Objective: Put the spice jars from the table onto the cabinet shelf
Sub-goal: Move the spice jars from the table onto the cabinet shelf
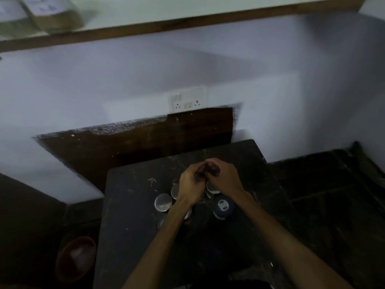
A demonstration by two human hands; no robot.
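Several spice jars stand clustered on the small dark table (129, 226). One silver-lidded jar (163, 202) is left of my wrists, another silver lid (211, 187) peeks out under my right hand, and a blue-lidded jar (223, 207) stands to the right. My left hand (190, 184) and my right hand (226, 177) meet above the cluster, fingers curled together around a small dark jar (209, 171) that is mostly hidden. The cabinet shelf (187, 20), with a wooden front edge, runs across the top of the view.
Blurred jars or containers (52, 16) sit on the shelf at the top left. A wall socket plate (188, 100) is above a brown board (145, 142) behind the table. A reddish bowl (76, 259) lies low at the left. Dark floor tiles spread right.
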